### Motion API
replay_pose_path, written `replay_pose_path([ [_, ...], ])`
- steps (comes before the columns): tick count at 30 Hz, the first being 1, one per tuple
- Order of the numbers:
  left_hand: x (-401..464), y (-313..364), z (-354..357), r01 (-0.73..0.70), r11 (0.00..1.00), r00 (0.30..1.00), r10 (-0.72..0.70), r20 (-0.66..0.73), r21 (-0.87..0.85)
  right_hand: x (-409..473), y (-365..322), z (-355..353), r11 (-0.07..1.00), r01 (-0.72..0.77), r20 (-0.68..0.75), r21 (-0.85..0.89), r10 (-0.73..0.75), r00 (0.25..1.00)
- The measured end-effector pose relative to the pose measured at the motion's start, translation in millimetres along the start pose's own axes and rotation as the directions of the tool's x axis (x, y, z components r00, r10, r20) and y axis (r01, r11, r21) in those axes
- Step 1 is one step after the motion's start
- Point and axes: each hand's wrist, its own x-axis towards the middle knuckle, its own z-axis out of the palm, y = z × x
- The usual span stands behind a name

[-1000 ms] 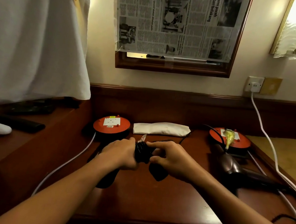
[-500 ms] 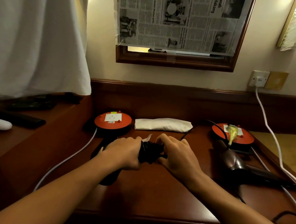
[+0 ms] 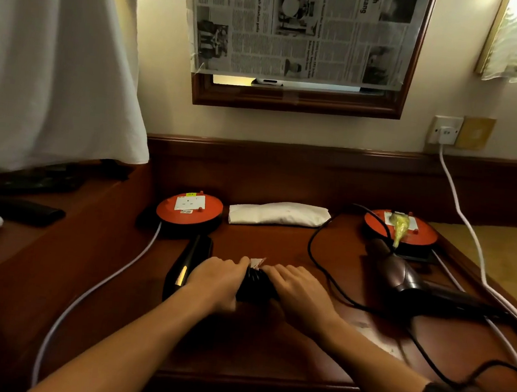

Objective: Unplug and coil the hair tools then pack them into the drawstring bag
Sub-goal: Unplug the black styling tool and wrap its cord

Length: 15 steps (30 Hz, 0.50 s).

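Head view: both forearms reach over the dark reddish wooden table (image 3: 235, 346).
Left hand (image 3: 215, 279): fingers curled round the black coiled cord bundle (image 3: 254, 286).
Right hand (image 3: 300, 291): fingers bent over the bundle's other side, gripping it; a small white tag sticks up between the hands.
Black glossy hair tool (image 3: 187, 265): lies on the table just left of the left hand, partly under it.
Dark brown hair dryer (image 3: 402, 274): lies at right, its black cord looping over the table.
Two round red-topped extension reels (image 3: 189, 209): farther back, left and right.
Folded white cloth bag (image 3: 279, 214): between the reels, by the rear ledge.
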Motion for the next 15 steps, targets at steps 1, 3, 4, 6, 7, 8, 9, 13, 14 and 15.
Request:
replay_pose_path([
  [1, 2, 1, 7, -0.004, 1.000, 1.000, 0.004, 0.000, -0.013, -3, 1, 6, 1.000, 0.008, -0.014, 0.000, -0.008, 1.000],
  [3, 5, 4, 18, -0.011, 0.999, 1.000, 0.011, 0.008, -0.036, -8, 1, 15, 1.000, -0.002, -0.011, 0.007, 0.002, 1.000],
  [4, 6, 5, 22, -0.011, 0.999, 1.000, 0.012, 0.014, -0.048, -10, 1, 19, 0.999, -0.020, -0.003, 0.026, 0.020, 1.000],
  [6, 11, 4, 29, -0.013, 0.997, 1.000, 0.014, 0.013, -0.070, -11, 3, 24, 0.997, -0.053, 0.001, 0.063, 0.053, 0.999],
  [7, 13, 3, 30, -0.014, 0.997, 1.000, 0.016, 0.017, -0.076, -11, 3, 26, 0.995, -0.066, 0.003, 0.079, 0.066, 0.998],
  [8, 16, 2, 30, -0.014, 0.996, 0.999, 0.017, 0.032, -0.091, -10, 4, 27, 0.992, -0.076, 0.008, 0.098, 0.075, 0.997],
  [9, 17, 1, 30, -0.012, 0.993, 0.998, 0.018, 0.053, -0.117, -10, 5, 28, 0.990, -0.080, 0.017, 0.118, 0.079, 0.997],
  [13, 20, -5, 27, -0.021, 0.976, 0.988, 0.054, 0.143, -0.219, -8, 7, 28, 0.982, -0.084, 0.053, 0.170, 0.076, 0.996],
  [14, 21, -7, 26, -0.021, 0.968, 0.984, 0.063, 0.166, -0.248, -8, 7, 27, 0.982, -0.084, 0.056, 0.171, 0.075, 0.996],
  [15, 22, -9, 25, -0.017, 0.959, 0.979, 0.074, 0.191, -0.284, -7, 7, 25, 0.983, -0.079, 0.056, 0.168, 0.070, 0.996],
])
